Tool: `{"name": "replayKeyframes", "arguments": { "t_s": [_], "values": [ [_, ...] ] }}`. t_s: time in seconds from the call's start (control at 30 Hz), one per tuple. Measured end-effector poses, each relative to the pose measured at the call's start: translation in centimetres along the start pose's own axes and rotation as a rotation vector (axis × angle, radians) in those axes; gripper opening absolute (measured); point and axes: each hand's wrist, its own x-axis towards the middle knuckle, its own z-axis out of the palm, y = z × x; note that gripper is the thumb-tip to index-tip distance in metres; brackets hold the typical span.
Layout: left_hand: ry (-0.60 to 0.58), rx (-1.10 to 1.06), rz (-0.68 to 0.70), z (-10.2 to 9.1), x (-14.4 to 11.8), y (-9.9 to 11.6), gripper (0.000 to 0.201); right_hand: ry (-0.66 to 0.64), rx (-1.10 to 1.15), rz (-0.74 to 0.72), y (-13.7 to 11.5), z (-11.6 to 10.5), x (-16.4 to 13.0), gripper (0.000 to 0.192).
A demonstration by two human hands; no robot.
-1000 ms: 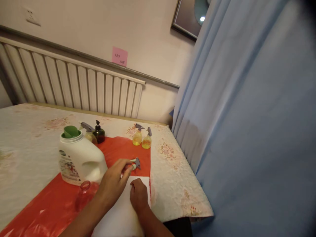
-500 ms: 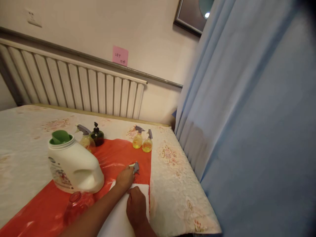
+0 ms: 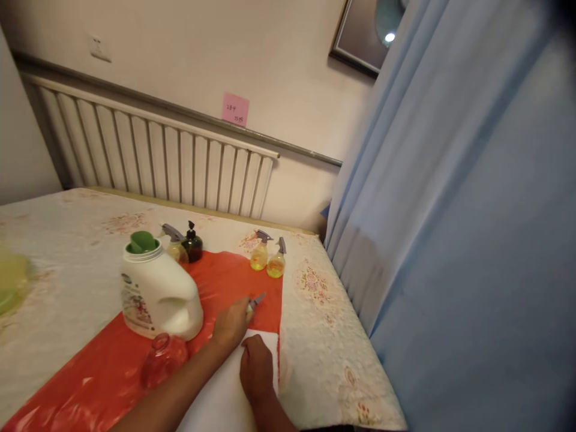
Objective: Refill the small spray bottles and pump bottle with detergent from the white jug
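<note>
My left hand (image 3: 233,324) is closed round a grey trigger spray head (image 3: 256,302), whose grey end sticks out past the fingers. Just below it my right hand (image 3: 257,367) is curled over a white cloth (image 3: 216,393); what its fingers hold, if anything, is hidden. The cloth lies on a red plastic sheet (image 3: 229,276). Left of my left forearm stands a clear, rounded bottle (image 3: 164,360) with no top on it, looking red against the sheet. Behind that is a large white jug (image 3: 164,294) with a green scoop (image 3: 143,241) in its mouth.
Two yellow-filled spray bottles (image 3: 276,264) stand at the sheet's far right corner. A dark pump bottle (image 3: 193,247) and another spray bottle (image 3: 177,249) are behind the jug. A yellow-green object (image 3: 13,279) shows at the left edge. A blue curtain (image 3: 432,240) hangs on the right.
The view has shifted left, bringing in the yellow-green object. In my left hand the spray head has turned, and its grey end now points up and right. My right hand stays close below.
</note>
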Motion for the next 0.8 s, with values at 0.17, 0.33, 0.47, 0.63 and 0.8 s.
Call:
{"name": "replayKeyframes", "arguments": {
  "t_s": [0.17,0.33,0.47,0.63,0.8],
  "values": [
    [0.059,-0.208,0.040,-1.9,-3.3,-0.9,0.027,-0.010,0.038,0.013,0.2,0.1,-0.2,0.029],
    [0.079,-0.347,0.073,-2.5,-7.5,-2.0,0.022,-0.019,0.081,0.037,0.1,0.0,-0.3,0.027],
    [0.083,-0.529,0.061,-2.3,-10.6,-3.4,0.029,-0.042,0.130,0.068,-0.2,-0.4,-0.1,0.026],
    [0.055,-0.641,-0.012,-2.3,-13.1,-4.9,0.035,-0.090,0.209,0.139,-0.3,-1.1,1.0,0.024],
    [0.078,-0.680,-0.053,-2.5,-14.0,-5.6,0.035,-0.149,0.303,0.240,-1.1,-2.4,2.2,0.020]
  ]
}}
